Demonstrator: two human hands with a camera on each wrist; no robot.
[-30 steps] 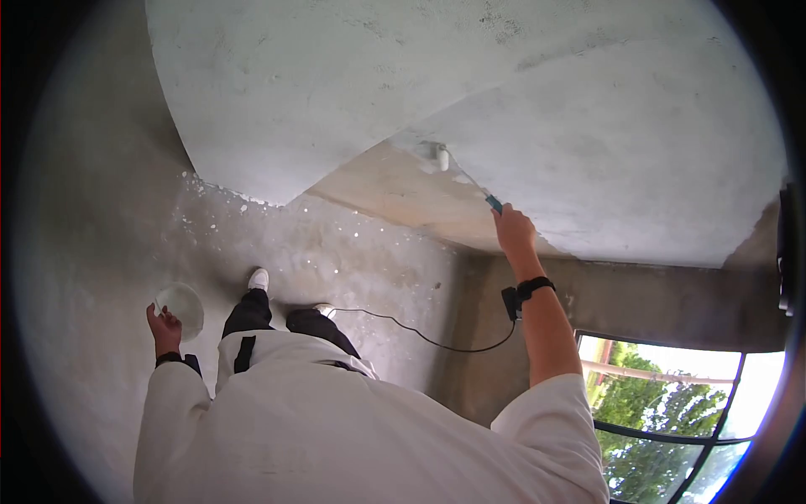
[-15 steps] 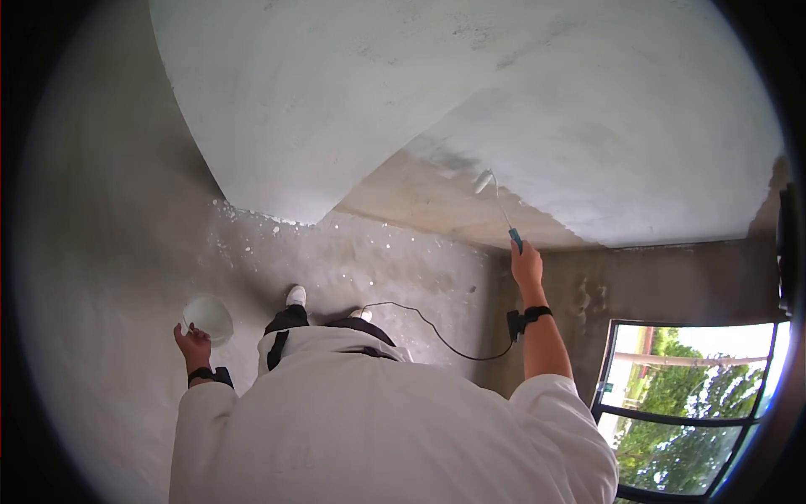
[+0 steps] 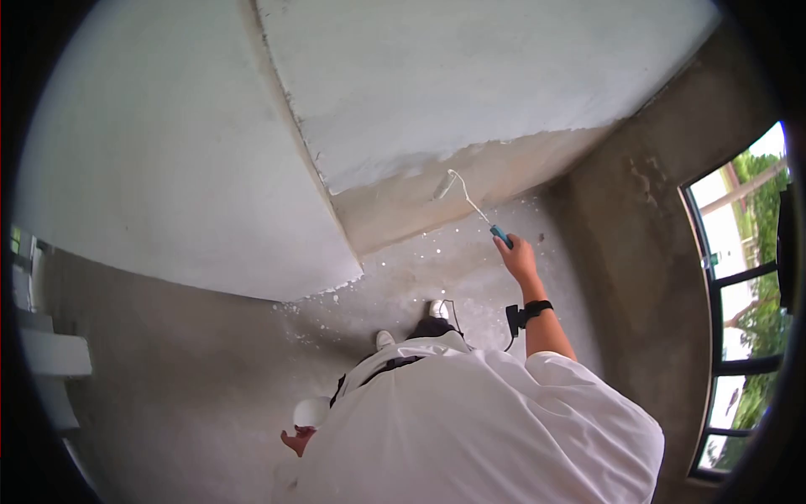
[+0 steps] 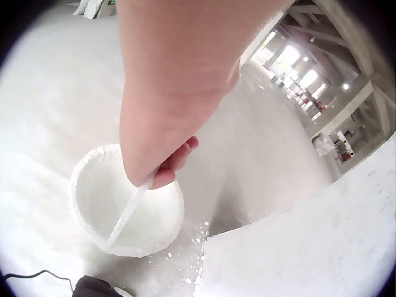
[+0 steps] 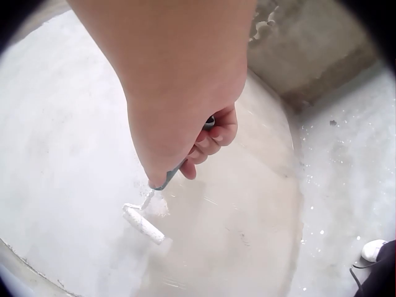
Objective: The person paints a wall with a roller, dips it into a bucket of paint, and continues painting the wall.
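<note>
My right hand [image 3: 520, 257] grips the blue-green handle of a paint roller [image 3: 446, 184]. Its white sleeve overlaps the unpainted tan band low on the wall in the head view. In the right wrist view, the roller [image 5: 144, 226] sits where fresh white meets the duller surface, and curled fingers [image 5: 210, 141] wrap the handle. Down by my side, my left hand [image 3: 298, 440] holds a white bucket [image 3: 311, 412] by its handle. The left wrist view shows that flat white bail [image 4: 127, 216] running from the fingers to the rim; the bucket is whitish inside.
A white-painted wall section [image 3: 168, 168] with a sharp vertical edge juts out at left. White splatters [image 3: 336, 298] dot the concrete floor near my shoes [image 3: 438, 309]. A cable hangs from the right wrist camera [image 3: 514, 322]. Windows [image 3: 739, 311] line the right side.
The head view has turned, and the wall corner now stands nearer the middle. The roller has gone lower on the wall, over the tan band. The left hand and bucket are now closer to the body.
</note>
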